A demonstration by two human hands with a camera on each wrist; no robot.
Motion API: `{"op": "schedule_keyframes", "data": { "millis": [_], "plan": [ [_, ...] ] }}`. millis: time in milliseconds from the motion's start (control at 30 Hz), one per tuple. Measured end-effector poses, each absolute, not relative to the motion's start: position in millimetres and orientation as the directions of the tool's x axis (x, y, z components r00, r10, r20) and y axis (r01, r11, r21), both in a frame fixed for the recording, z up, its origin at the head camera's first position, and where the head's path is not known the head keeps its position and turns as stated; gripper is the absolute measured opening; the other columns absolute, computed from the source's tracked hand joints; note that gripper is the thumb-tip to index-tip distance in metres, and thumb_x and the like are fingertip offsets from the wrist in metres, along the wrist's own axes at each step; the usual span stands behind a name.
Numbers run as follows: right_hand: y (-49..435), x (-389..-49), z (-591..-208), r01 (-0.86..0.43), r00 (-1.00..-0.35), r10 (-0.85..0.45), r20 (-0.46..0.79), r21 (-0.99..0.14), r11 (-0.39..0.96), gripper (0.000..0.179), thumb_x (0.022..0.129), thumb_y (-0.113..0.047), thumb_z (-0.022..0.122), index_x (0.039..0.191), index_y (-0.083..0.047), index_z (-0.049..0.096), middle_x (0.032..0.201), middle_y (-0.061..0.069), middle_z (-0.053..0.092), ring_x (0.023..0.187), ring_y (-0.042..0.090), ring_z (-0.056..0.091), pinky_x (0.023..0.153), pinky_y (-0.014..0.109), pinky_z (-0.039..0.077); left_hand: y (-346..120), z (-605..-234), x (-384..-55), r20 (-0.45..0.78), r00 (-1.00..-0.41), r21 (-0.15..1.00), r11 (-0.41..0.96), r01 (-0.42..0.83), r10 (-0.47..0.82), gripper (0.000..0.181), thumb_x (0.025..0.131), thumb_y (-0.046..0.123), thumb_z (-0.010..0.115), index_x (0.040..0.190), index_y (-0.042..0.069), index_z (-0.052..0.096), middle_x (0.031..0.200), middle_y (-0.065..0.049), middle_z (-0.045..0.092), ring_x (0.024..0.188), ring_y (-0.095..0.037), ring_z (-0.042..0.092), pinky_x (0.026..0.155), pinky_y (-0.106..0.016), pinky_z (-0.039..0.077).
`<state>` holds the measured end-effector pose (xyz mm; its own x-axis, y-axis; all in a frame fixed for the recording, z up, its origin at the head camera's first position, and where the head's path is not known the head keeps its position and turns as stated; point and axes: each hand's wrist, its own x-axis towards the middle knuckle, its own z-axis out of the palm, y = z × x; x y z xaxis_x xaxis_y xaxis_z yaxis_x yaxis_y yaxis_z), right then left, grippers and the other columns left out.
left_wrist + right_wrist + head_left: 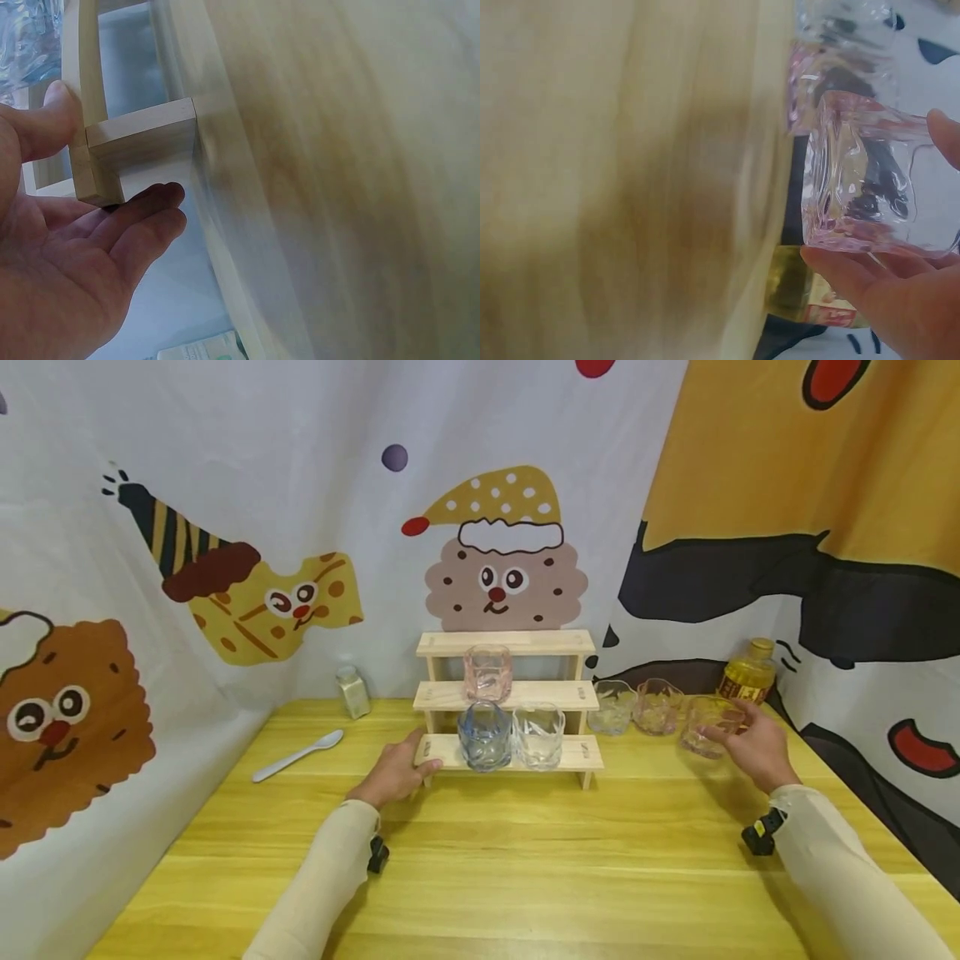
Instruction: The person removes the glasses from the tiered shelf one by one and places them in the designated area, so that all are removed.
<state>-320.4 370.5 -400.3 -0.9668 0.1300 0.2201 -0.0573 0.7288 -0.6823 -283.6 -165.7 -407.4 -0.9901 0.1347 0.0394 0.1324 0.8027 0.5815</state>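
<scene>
A three-step wooden display stand [438,696] stands at the back of the table. My left hand [397,771] holds the left end of its lowest step, thumb on the board and fingers round the outer side, as the left wrist view shows. In my right hand [757,747] is a pinkish clear glass [877,180], pinched between thumb and fingers. On the stand, a pink glass [487,675] sits on the middle step. A blue-tinted glass [484,739] and a clear glass [538,739] share the lowest step.
Right of the stand are a clear glass [611,708] and a pink glass [657,708]. A bottle of yellow oil [750,671] stands behind my right hand. At left lie a white spoon [300,755] and a small jar [352,693]. A printed curtain [300,460] hangs behind.
</scene>
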Motion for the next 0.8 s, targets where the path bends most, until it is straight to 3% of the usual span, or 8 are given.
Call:
{"op": "schedule_keyframes", "data": {
  "millis": [133,367,800],
  "plan": [
    [374,-332,-410,-0.014,-0.965,0.175,0.194,-0.707,0.707,0.090,0.096,-0.041,0.065,0.155,0.010,0.020,0.141,0.041,0.047,0.120,0.053,0.053,0.089,0.060,0.052,-166,-410,-282,0.034,-0.990,0.582,0.803,0.131,0.137,0.072,0.099,0.029,0.065,0.155,0.000,0.031,0.136,-0.031,0.060,0.120,-0.039,0.063,0.104,-0.051,0.050],
    [369,-347,-419,0.079,-0.956,0.267,0.121,-0.772,0.631,0.093,0.096,-0.040,0.064,0.158,0.006,0.012,0.151,0.040,0.035,0.131,0.055,0.045,0.099,0.065,0.046,-165,-415,-280,0.017,-0.992,0.591,0.799,0.113,0.127,0.073,0.099,0.030,0.064,0.156,-0.001,0.029,0.142,-0.033,0.054,0.130,-0.044,0.055,0.111,-0.054,0.044],
    [374,-370,-413,0.121,-0.957,0.286,0.051,-0.825,0.552,0.091,0.097,-0.037,0.064,0.161,-0.002,0.009,0.162,0.034,0.019,0.142,0.058,0.029,0.108,0.068,0.037,-167,-412,-286,0.035,-0.990,0.590,0.797,0.131,0.136,0.073,0.100,0.032,0.063,0.156,-0.001,0.029,0.137,-0.029,0.059,0.121,-0.038,0.063,0.105,-0.051,0.049]
  ]
}}
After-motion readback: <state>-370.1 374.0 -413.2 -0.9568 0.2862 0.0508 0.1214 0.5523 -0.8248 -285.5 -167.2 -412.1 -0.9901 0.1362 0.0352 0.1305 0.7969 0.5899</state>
